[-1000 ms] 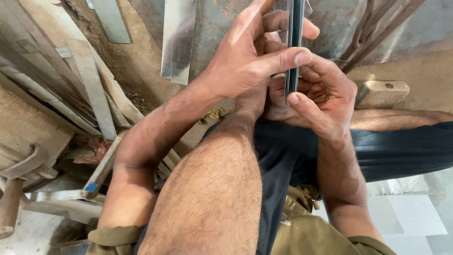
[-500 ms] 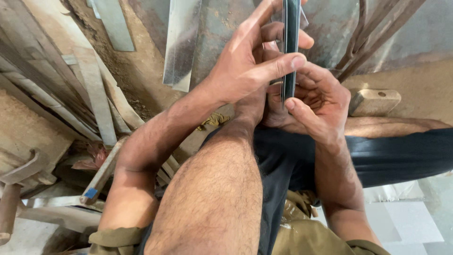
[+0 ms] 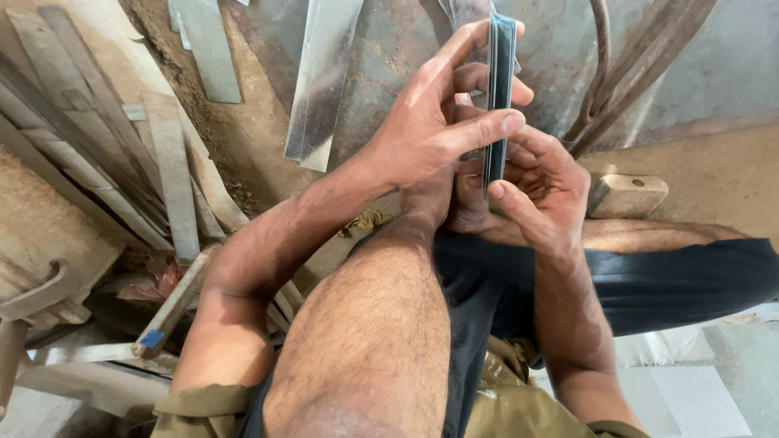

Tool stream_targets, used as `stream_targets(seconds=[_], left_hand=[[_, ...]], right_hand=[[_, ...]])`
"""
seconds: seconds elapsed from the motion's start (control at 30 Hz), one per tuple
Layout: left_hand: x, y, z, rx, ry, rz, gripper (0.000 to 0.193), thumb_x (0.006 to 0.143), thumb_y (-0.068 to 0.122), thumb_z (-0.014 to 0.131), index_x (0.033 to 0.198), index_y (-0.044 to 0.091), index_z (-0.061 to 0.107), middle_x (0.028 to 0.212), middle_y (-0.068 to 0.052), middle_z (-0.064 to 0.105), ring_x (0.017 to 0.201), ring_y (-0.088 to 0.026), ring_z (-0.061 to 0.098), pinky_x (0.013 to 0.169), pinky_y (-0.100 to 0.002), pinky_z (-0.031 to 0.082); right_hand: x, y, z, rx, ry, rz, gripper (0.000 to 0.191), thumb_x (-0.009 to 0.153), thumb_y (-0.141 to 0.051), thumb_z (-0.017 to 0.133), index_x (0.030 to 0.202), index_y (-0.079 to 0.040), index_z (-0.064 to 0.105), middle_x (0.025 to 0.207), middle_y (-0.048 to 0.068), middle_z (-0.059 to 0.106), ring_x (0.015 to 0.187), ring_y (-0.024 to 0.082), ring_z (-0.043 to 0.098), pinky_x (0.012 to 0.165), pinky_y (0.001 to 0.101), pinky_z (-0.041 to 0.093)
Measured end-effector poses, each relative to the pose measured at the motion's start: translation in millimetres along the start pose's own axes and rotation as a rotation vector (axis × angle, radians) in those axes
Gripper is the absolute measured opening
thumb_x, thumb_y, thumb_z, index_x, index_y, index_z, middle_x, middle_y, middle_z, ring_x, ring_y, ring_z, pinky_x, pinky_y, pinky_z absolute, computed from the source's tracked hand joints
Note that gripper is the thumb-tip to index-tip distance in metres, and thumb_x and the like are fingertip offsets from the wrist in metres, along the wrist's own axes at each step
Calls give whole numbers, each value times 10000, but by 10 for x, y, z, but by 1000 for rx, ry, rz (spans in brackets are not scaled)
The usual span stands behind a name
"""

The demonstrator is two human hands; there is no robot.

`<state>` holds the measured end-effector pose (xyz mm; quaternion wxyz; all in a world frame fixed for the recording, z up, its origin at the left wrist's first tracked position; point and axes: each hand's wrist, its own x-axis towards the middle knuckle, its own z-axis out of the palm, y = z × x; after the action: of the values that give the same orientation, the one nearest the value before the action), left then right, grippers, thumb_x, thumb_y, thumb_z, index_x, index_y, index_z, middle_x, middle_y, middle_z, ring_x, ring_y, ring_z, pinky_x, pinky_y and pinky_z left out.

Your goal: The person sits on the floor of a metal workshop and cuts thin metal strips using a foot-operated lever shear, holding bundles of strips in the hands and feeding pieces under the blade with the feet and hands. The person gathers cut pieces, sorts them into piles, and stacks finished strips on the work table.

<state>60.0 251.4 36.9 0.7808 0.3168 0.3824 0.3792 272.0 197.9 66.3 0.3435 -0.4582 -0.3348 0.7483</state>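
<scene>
A thin stack of dark flat metal strips (image 3: 501, 73) stands on edge, upright, above my raised knee (image 3: 381, 324). My left hand (image 3: 430, 130) grips the stack from the left, thumb pressed across its edge and fingers behind it. From the right and below, my right hand (image 3: 540, 191) cups the lower end of the stack, thumb against its edge. The bottom of the strips is hidden between my palms.
Several loose metal strips (image 3: 320, 81) lie on the dirt floor ahead and at the left (image 3: 174, 178). A wooden-handled hammer (image 3: 174, 304) lies by my left elbow. A wooden block (image 3: 629, 195) sits at the right, curved rods (image 3: 600, 73) behind it.
The view has shifted slightly; both hands keep their hold on the stack, which sits a little higher in my grip than a second ago.
</scene>
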Motion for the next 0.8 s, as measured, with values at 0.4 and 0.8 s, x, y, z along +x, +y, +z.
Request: stream_targets(seconds=[0.4,0.8], left_hand=[[110,80,-74,48,85,-86,744,974,145,780,1587,66,365,1232,-137,746,1059,-182,763,946,-336,641],[-8,-315,-868,505,409,-32,694,956,216,818,1494,36,416,1308,-170,692,1209,-319,749,970,-385,675]], right_hand=[[194,-106,49,-168,43,-3,478,1019,48,659,1475,69,520,1392,209,642,1296,222,655,1125,354,552],[1065,414,283,-768,65,-58,146,947,-24,762,1075,14,703,812,36,691,705,69,627,633,237,525]])
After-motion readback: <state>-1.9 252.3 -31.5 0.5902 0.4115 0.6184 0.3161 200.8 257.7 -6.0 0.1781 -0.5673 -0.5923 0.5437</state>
